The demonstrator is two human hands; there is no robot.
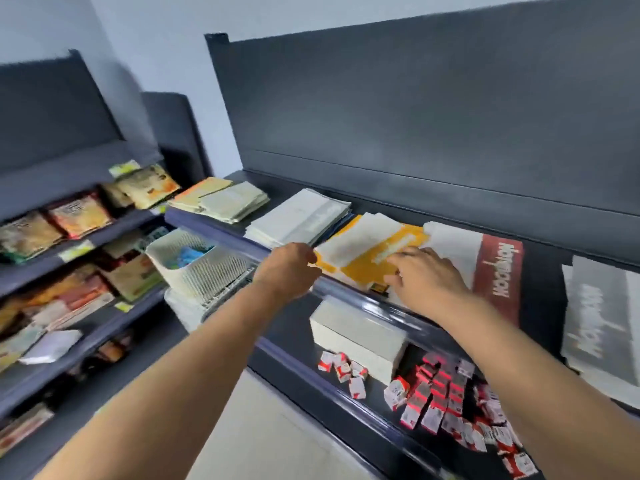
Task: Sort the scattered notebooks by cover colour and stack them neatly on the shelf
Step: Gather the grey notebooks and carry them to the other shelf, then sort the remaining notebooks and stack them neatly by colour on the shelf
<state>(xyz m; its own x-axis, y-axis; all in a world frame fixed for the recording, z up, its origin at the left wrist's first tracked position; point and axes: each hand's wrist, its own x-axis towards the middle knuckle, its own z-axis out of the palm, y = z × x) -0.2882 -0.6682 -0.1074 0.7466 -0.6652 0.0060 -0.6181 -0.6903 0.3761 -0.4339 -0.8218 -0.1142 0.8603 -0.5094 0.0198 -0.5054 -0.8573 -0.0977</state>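
Yellow-and-white notebooks (367, 247) lie overlapped in the middle of the dark top shelf (540, 251). My left hand (291, 263) grips their left edge, fingers curled around it. My right hand (426, 275) rests flat on the yellow cover with fingers spread. Left of them sits a white notebook stack (301, 216), and farther left a pale green and orange stack (221, 199). A red-and-white notebook (495, 271) lies to the right, then a grey one (602, 320) at the far right.
On the shelf below stand a white box (360, 337) and several small red-and-white packets (446, 396). A white plastic basket (204, 268) sits at the left end. A second shelving unit with snack packets (76, 216) stands to the left.
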